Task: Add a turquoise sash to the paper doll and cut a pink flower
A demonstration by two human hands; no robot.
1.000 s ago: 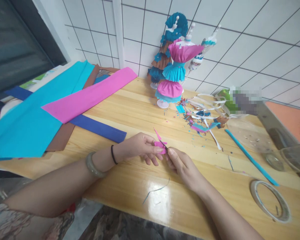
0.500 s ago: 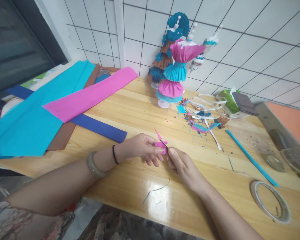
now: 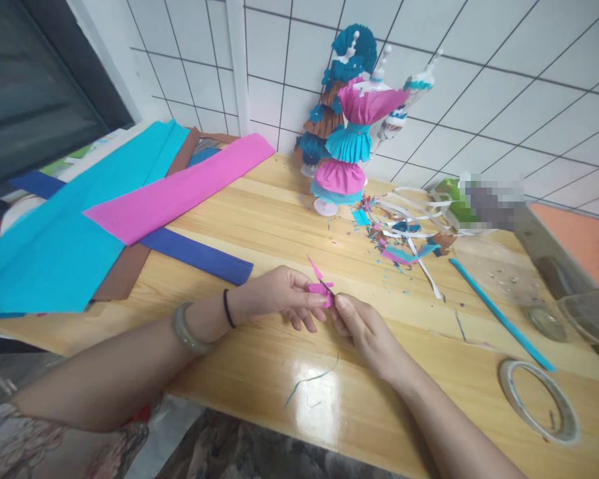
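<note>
My left hand pinches a small piece of pink crepe paper between thumb and forefinger, its other fingers loosely curled below. Close against it, my right hand grips a pair of small scissors; their handles are hidden in my fingers. The dark blades lie across the pink piece, and a thin pink sliver sticks up at their tip. Both hands are just above the wooden table, near its front edge. A thin dark strand lies below them.
Pink, turquoise and dark blue crepe paper lie at left. A paper-ruffled figure stands at the back. Scraps, a turquoise strip, a tape roll and a clear container are at right.
Almost nothing differs. Both hands keep their places at the pink piece, and the view has shifted very slightly.
</note>
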